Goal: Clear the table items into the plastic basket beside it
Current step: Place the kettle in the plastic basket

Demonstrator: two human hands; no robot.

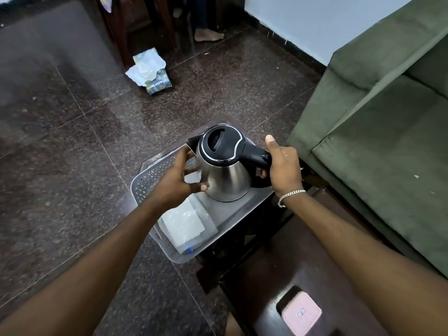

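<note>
– Kettle (225, 175) handling, how did it look?
– Steel, stiff, slick-sided, likely light if empty. It sat low inside the plastic basket (145, 178); whether it touched bottom, I couldn't tell. Right hand (283, 166) gripped the black handle, the sound hold; left hand (179, 175) cupped the body
– Obstacles?
– A white wrapped packet (181, 224) lay just beside it; a pink box (301, 311) waited on the counter (261, 267)

Dark speckled floor tiles (72, 141) fill left and centre; a green sofa (388, 117) takes the right; a pale wall (303, 20) with dark skirting (286, 43) stands at upper right.
</note>
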